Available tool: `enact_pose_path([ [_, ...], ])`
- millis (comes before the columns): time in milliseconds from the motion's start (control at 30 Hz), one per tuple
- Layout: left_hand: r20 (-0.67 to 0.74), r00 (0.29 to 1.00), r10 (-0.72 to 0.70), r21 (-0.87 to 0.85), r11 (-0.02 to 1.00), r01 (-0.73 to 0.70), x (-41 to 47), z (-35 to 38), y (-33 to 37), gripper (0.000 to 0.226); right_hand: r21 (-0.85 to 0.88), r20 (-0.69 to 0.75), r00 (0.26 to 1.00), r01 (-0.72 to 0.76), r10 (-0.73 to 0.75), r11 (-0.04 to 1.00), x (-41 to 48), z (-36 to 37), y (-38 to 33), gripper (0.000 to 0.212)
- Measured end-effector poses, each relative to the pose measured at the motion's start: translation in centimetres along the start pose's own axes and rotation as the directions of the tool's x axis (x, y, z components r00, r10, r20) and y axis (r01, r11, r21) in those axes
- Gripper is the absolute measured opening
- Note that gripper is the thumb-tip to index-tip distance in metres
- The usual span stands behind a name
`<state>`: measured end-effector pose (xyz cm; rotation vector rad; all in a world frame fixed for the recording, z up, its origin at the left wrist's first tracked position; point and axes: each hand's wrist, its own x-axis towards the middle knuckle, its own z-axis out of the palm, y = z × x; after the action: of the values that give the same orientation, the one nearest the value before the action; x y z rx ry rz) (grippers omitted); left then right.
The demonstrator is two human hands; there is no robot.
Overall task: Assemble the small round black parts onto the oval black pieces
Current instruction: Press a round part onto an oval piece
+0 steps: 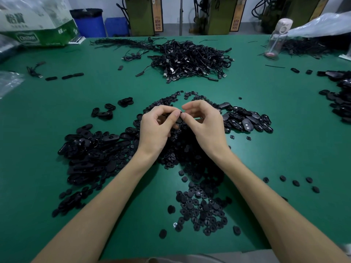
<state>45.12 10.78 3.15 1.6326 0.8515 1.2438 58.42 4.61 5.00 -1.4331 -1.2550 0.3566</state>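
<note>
My left hand (156, 128) and right hand (206, 126) are both pinching one oval black piece (179, 120) by its rim. I am judging it light, stiff and slick. The small round parts (201, 211) are lying at six o'clock.

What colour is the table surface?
Green; the table shows best in the head view.

On my feed a cable pile (191, 59) sits upper centre on the green table (284, 149), with a clear bottle (278, 37) upper right near a plastic bag (322, 25). Upper left I see a green-and-white box (38, 29), and a blue bin (89, 23) to its right.
</note>
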Motion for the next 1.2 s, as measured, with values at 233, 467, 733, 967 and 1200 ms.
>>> enact_pose_path([
  [233, -0.020, 1.000, 0.001, 0.016, 1.000, 0.000, -0.11, -0.04, 0.07, 0.012, -0.040, -0.049, 0.998, 0.037, -0.039, 0.999, -0.06, 0.03, -0.12, 0.013],
  [467, -0.043, 0.997, -0.061, -0.031, 0.998, 0.060, 0.14, 0.02, 0.09, 0.030, 0.008, -0.039, 0.998, -0.040, 0.040, 0.999, -0.04, -0.08, -0.14, 0.014],
  [733, -0.020, 0.998, -0.066, -0.028, 0.997, 0.066, -0.10, 0.22, 0.04, 0.022, -0.032, -0.052, 0.998, -0.041, 0.039, 0.999, -0.12, -0.05, -0.04, 0.015],
  [967, 0.013, 0.999, -0.044, 0.032, 0.999, 0.044, -0.36, 0.50, 0.35, 0.023, -0.079, -0.046, 0.999, -0.007, 0.003, 0.997, -0.21, 0.02, 0.23, 0.014],
  [1200, 0.025, 1.000, -0.017, 0.080, 0.997, 0.014, -0.60, 0.49, 0.84, 0.022, -0.107, -0.046, 0.999, 0.007, -0.012, 0.994, -0.18, -0.03, 0.59, 0.016],
])
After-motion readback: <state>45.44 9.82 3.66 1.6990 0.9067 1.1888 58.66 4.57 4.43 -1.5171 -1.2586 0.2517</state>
